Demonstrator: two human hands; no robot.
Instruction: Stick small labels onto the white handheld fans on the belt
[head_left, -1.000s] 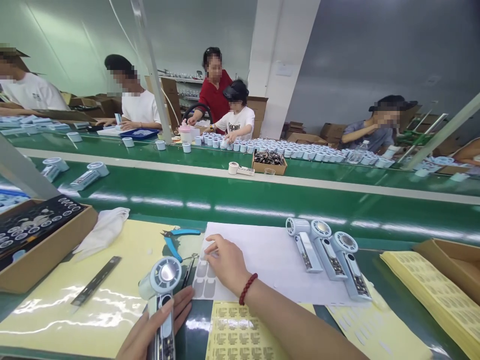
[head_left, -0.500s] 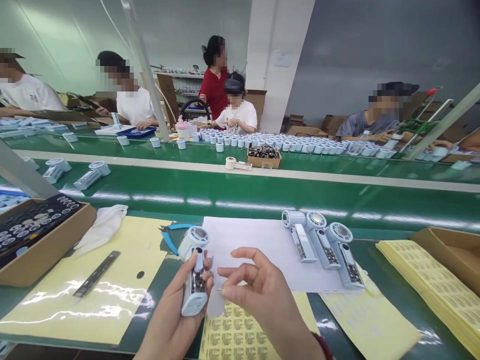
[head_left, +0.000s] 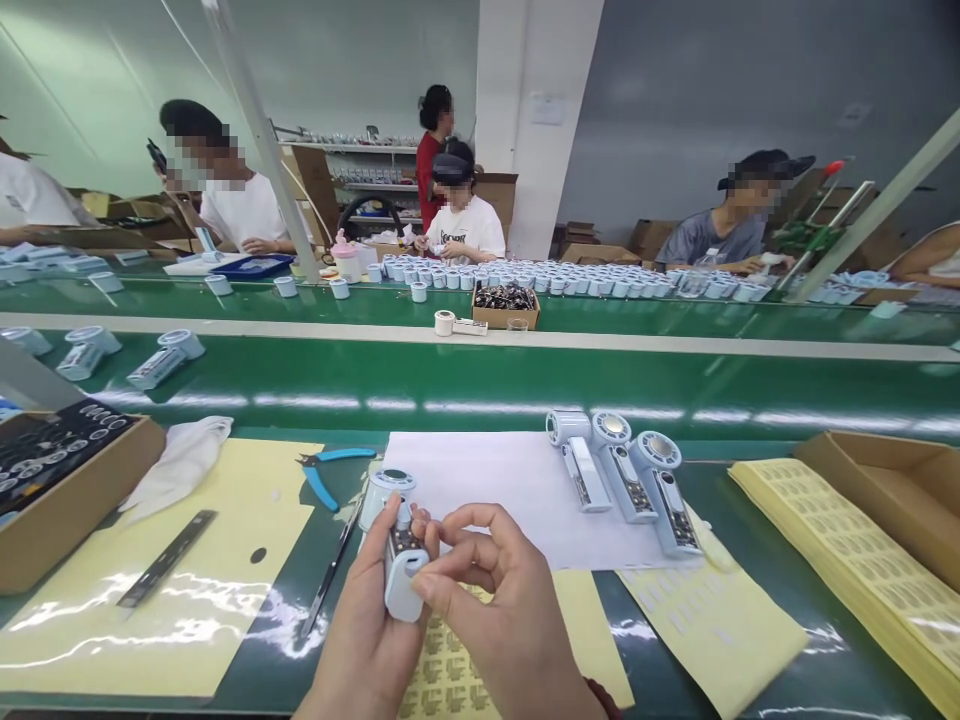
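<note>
Light-blue handheld fan (head_left: 405,541)'s held up over the desk (head_left: 274,655), left hand (head_left: 371,625) clamped round it, right hand (head_left: 499,590) at its base end (head_left: 403,602) (can't tell if that's gripping anything), so probably fiddly base-end work calling for a steady hold and careful alignment.

I'd call this a factory assy line: long green line surface (head_left: 487,375) spans my cam view, w/ several co-workers (head_left: 469,230) along its far side & dozens of lt-blue housings (head_left: 562,278) in rows. Cardboard boxes (head_left: 900,500), stocked shelving (head_left: 375,187) behind. Near cam: a part-built fan (head_left: 405,597), three similar on my worktop (head_left: 720,485), plus cutters (head_left: 349,454), stacked sticker sheets (head_left: 825,535).
</note>
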